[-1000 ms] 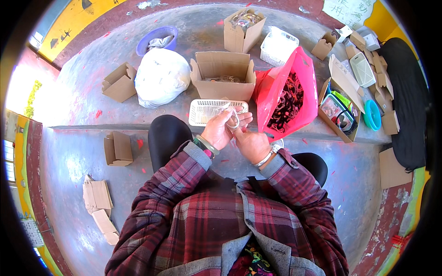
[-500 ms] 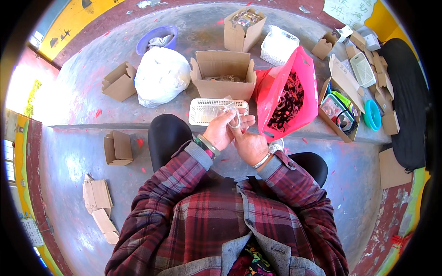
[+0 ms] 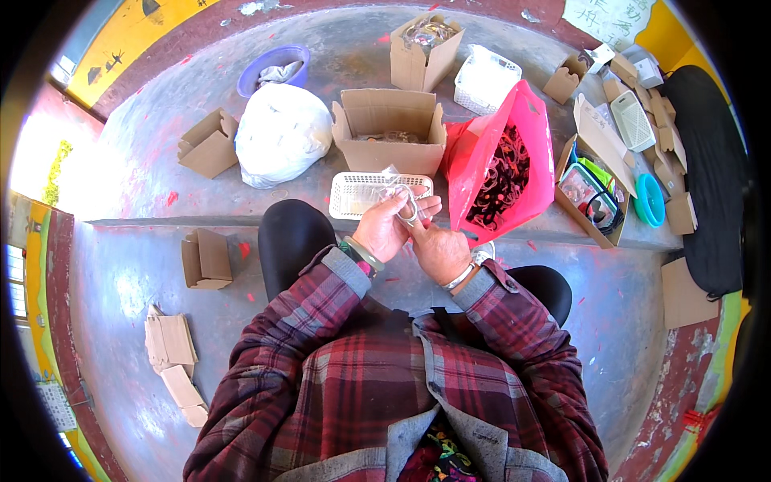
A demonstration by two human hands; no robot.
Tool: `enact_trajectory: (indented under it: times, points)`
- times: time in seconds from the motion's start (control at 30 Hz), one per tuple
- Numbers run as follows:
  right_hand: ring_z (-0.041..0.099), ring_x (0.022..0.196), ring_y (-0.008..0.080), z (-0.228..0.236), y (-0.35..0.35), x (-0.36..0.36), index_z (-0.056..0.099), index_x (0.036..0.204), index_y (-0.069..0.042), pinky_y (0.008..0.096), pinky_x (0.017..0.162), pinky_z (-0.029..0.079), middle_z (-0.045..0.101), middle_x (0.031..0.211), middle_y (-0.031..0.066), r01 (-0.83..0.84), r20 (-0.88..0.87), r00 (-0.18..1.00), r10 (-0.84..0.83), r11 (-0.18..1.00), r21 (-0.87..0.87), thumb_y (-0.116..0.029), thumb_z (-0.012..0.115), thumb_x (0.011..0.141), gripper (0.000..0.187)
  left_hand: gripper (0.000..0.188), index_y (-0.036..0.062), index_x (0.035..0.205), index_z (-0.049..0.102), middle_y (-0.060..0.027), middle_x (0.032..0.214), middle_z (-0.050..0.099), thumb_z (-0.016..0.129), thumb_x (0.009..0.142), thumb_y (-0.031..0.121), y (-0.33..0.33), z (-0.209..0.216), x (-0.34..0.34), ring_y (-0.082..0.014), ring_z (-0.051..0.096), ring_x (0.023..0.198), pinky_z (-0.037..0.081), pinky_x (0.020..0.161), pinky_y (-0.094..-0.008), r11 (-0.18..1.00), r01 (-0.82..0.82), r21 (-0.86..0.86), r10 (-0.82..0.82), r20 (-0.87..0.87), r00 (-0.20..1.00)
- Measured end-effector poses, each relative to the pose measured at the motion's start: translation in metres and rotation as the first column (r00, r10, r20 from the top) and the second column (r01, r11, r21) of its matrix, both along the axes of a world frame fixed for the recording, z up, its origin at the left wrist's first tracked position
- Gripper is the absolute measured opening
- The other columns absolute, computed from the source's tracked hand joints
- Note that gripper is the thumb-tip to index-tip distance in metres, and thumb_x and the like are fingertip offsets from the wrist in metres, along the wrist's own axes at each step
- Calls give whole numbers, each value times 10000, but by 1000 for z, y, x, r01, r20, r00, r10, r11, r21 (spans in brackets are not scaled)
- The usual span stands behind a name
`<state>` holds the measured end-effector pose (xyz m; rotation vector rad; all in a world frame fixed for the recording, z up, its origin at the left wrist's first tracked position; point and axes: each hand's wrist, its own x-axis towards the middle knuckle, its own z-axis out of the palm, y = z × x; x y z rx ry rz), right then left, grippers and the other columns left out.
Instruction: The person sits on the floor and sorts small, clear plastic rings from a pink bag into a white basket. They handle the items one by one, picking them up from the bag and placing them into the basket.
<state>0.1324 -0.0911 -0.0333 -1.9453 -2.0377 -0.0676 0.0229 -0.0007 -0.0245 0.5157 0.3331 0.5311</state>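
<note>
Both hands meet above the front edge of a white plastic basket [image 3: 344,197]. My left hand [image 3: 382,233] is closed with its thumb on a small clear plastic bag [image 3: 391,178], some of its other fingers stretched out to the right. A pale looped band [image 3: 411,210] lies at the bag's mouth, between the two hands. My right hand [image 3: 443,255] pinches the lower end of this band with thumb and forefinger. Whether part of the band is inside the bag is too small to tell.
Behind the basket stands an open cardboard box [image 3: 389,157] with clear packets. To its right is a pink bag [image 3: 540,177] full of dark loops; to its left, a white sack [image 3: 283,132]. A carton [image 3: 594,193] of odds and ends lies farther right. A step edge runs below my hands.
My right hand has shifted very slightly to the right. The pale band has turned a little at the bag's mouth, and the clear bag stands slightly higher.
</note>
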Motion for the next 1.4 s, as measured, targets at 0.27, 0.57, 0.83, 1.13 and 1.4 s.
enact_trajectory:
  times: [0.27, 0.57, 0.83, 1.13, 1.4]
  points:
    - [585, 581, 174, -1, 7, 13, 378, 1278, -119, 308, 464, 440, 593, 718, 78, 41, -475, 874, 99, 960, 276, -160, 583, 789, 532, 480, 64, 1265, 358, -180, 1214, 474, 467, 882, 331, 11, 5, -7, -282, 436, 1146, 343, 947, -398, 972, -236, -19, 237, 62, 970]
    - [576, 820, 110, 9, 14, 17, 599, 1001, -102, 237, 617, 430, 624, 898, 16, -178, -861, -451, -235, 969, -172, -219, 598, 829, 208, 597, 108, 1394, 75, -199, 1353, 284, 307, 935, 410, -9, 10, 9, -268, 418, 1155, 318, 975, -375, 932, -206, 298, 222, -22, 975]
    - [557, 672, 79, 10, 16, 28, 635, 885, -79, 223, 588, 416, 632, 801, -4, 76, -913, -397, -94, 988, -135, -141, 635, 790, 113, 486, 12, 1298, 333, -54, 1171, 475, 402, 929, 320, -22, -17, 16, -129, 474, 1031, 389, 867, -267, 894, -134, 428, 173, -52, 984]
    - [532, 657, 68, 38, 15, 68, 611, 847, 26, 216, 597, 432, 619, 726, 30, 85, -921, 350, -170, 985, -149, -88, 624, 768, 138, 255, 14, 979, 593, -37, 859, 620, 542, 863, 235, -4, 31, -11, -50, 512, 599, 411, 501, -201, 559, 371, 742, 223, -565, 794]
    - [546, 712, 66, 29, 10, 60, 640, 939, 1, 221, 632, 452, 623, 785, 25, -182, -954, 295, -58, 976, -116, -94, 645, 761, 202, 248, 2, 1035, 556, -62, 980, 588, 601, 815, 106, 1, 22, -10, -106, 568, 853, 488, 706, -239, 824, 286, 490, 4, -510, 860]
